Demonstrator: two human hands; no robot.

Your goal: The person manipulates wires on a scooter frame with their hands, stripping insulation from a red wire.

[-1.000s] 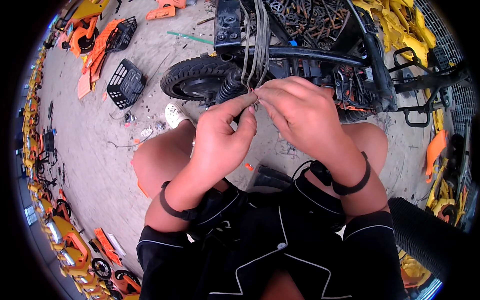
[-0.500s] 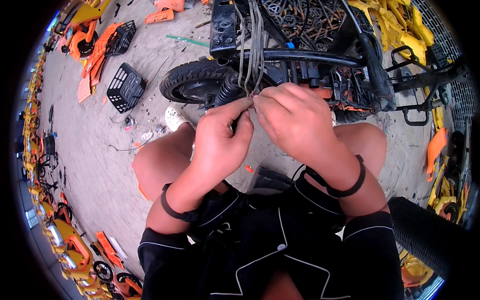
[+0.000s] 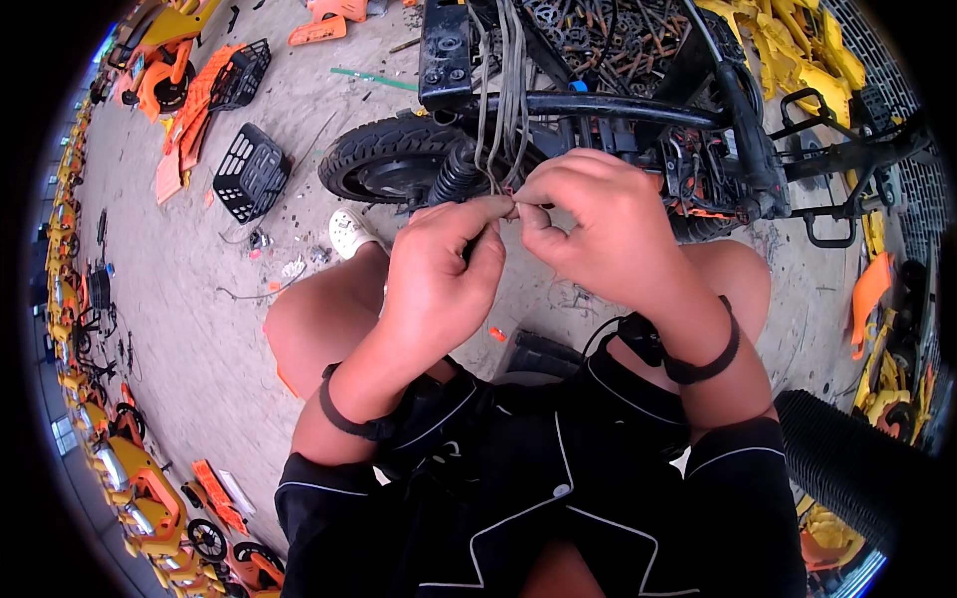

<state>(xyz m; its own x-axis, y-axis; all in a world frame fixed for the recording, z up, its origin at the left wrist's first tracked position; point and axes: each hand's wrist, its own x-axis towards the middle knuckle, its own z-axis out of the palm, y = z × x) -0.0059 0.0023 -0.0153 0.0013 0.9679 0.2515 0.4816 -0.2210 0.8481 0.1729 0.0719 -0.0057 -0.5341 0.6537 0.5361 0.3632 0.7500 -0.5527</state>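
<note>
A stripped black scooter frame [image 3: 598,105] lies across the ground in front of my knees, its small black wheel [image 3: 384,159] at the left. A bundle of grey cables [image 3: 503,90] hangs down from the frame. My left hand [image 3: 439,279] and my right hand [image 3: 593,224] meet at the lower ends of these cables, fingertips pinched together on a wire end with a small red bit [image 3: 510,191]. Both wrists wear black bands. What exactly sits between the fingertips is too small to tell.
A black plastic basket [image 3: 249,174] lies on the sandy concrete at the left, another [image 3: 239,75] farther back. Orange and yellow body panels [image 3: 184,130] and small vehicles line the left and right edges. A ribbed black hose [image 3: 847,468] sits at my lower right. A white shoe [image 3: 349,231] shows by the wheel.
Both hands stay pinched on the cable ends; the fingers have shifted slightly, and the view has drifted a little downward.
</note>
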